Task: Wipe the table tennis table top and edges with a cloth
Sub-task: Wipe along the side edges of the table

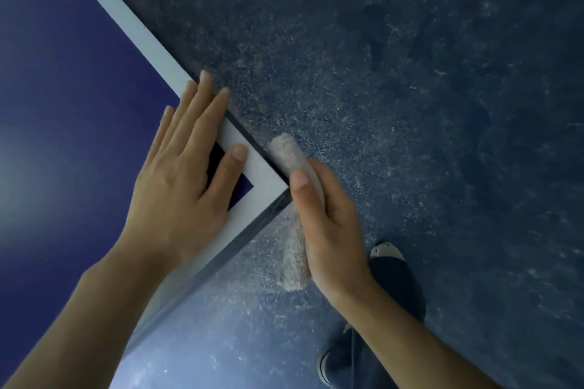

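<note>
Two hands: left (183, 180) flat on table (63, 79) (corner), right (328, 224) gripping one cloth (290, 155).

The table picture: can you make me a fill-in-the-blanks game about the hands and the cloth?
1. The left hand rests flat on the table near its ____.
2. The right hand holds a ____ against the table's edge.
3. The line painted round the tabletop is ____.
4. Below the right arm, on the floor, a ____ shows.

Missing words: corner; cloth; white; shoe
</note>
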